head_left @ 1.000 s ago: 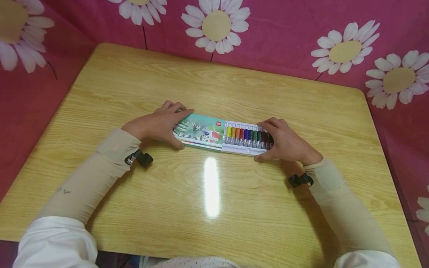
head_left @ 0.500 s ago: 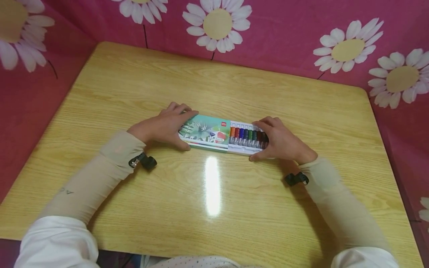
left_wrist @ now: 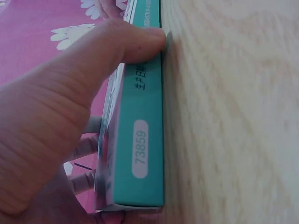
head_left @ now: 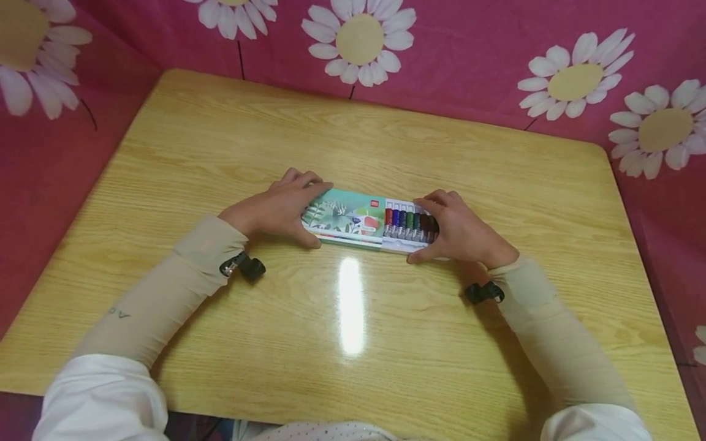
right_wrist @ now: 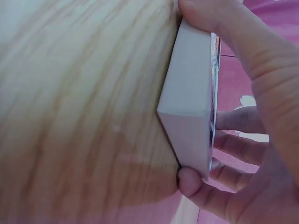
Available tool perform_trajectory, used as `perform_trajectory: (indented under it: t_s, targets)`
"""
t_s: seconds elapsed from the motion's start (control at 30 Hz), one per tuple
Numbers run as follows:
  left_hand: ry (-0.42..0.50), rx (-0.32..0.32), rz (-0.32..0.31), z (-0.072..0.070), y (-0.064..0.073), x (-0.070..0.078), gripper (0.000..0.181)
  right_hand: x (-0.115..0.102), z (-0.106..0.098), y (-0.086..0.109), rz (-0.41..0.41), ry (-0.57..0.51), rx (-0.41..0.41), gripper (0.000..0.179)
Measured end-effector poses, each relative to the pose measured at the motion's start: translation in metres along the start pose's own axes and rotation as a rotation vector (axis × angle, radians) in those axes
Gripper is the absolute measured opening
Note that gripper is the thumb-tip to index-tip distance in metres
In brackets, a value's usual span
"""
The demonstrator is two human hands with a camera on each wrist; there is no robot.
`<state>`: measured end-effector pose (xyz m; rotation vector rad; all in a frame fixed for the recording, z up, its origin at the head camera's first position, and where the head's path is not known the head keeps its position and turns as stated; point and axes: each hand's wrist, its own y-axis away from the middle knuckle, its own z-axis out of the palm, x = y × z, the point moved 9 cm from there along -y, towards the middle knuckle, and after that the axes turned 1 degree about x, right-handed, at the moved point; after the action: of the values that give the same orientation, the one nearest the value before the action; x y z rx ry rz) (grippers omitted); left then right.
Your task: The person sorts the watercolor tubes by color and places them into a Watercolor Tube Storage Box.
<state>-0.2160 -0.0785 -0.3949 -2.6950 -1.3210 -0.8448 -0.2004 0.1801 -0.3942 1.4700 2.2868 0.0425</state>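
Observation:
A green paint box sleeve [head_left: 347, 214] with a leaf and flower print lies on the table. Out of its right end sticks a white tray [head_left: 396, 244] carrying several paint tubes [head_left: 408, 223], red through blue and green to dark brown. My left hand [head_left: 278, 208] grips the sleeve's left end, thumb on the near side and fingers across the far side. On the tray's right end, my right hand [head_left: 460, 229] holds it between thumb and fingers. The right wrist view shows the little finger [right_wrist: 190, 181] at the tray's end wall [right_wrist: 184, 140].
The wooden table [head_left: 265, 343] reaches around the box on all sides. A pink cloth [head_left: 469, 61] with white daisies hangs behind it and at the sides. A bright light reflection [head_left: 351, 306] lies on the table near the box.
The tray has slid further into the sleeve, so fewer tubes show; the yellow and orange ones are now covered. My left hand moved right with the sleeve, and my right hand moved slightly left.

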Motion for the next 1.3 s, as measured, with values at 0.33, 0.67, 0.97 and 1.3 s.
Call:
perform_trajectory:
  t_s: [0.33,0.67,0.97,1.3]
  targets:
    - [0.026,-0.014,-0.01,-0.001,0.004,-0.001,0.112,0.001,0.001,0.003,0.002,-0.016,-0.002,0.117]
    - [0.035,0.033,0.005,-0.003,0.007,-0.001,0.111,-0.002,0.0,0.007,-0.014,-0.016,0.008,0.114]
    - [0.063,0.07,0.014,0.0,0.001,-0.001,0.112,-0.003,0.0,0.005,-0.046,-0.009,0.045,0.112]
    - [0.083,0.046,0.033,0.009,-0.008,0.016,0.114,-0.017,0.002,0.001,-0.122,-0.014,0.078,0.115]
